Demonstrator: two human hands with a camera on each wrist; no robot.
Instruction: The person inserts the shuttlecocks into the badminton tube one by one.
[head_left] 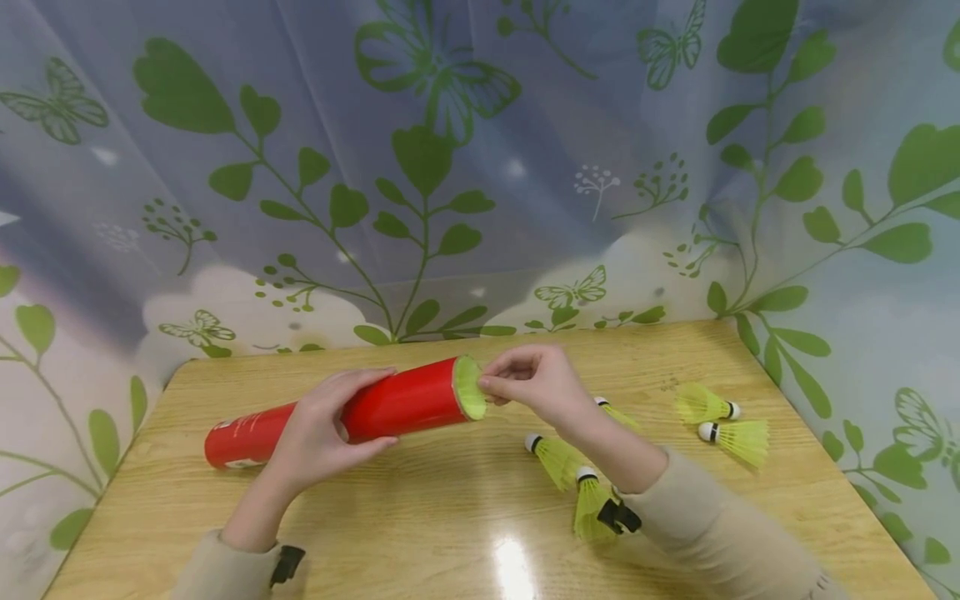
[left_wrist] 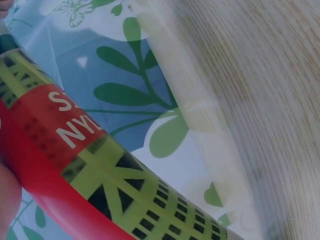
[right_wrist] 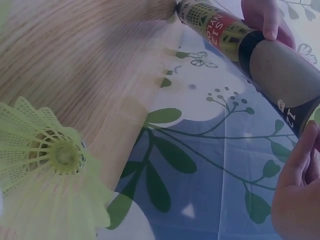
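Note:
A red shuttlecock tube (head_left: 408,400) is held above the table, tilted with its mouth up to the right. My left hand (head_left: 318,437) grips it round the middle, thumb below and fingers over the top. At the mouth shows the yellow-green skirt of a shuttlecock (head_left: 468,387). My right hand (head_left: 543,387) has thumb and fingertips pinched together at that skirt's edge. The tube's printed side (left_wrist: 115,165) fills much of the left wrist view. In the right wrist view, the fingers of my right hand (right_wrist: 297,185) meet the tube's mouth; the skirt inside is hidden there.
Near my right forearm lie yellow shuttlecocks, including one (head_left: 557,460) beside another (head_left: 591,508) and a third (head_left: 618,412) partly hidden behind the arm. Two more, one (head_left: 701,403) above the other (head_left: 741,440), lie farther right. A patterned curtain (head_left: 465,275) borders the wooden table (head_left: 420,533).

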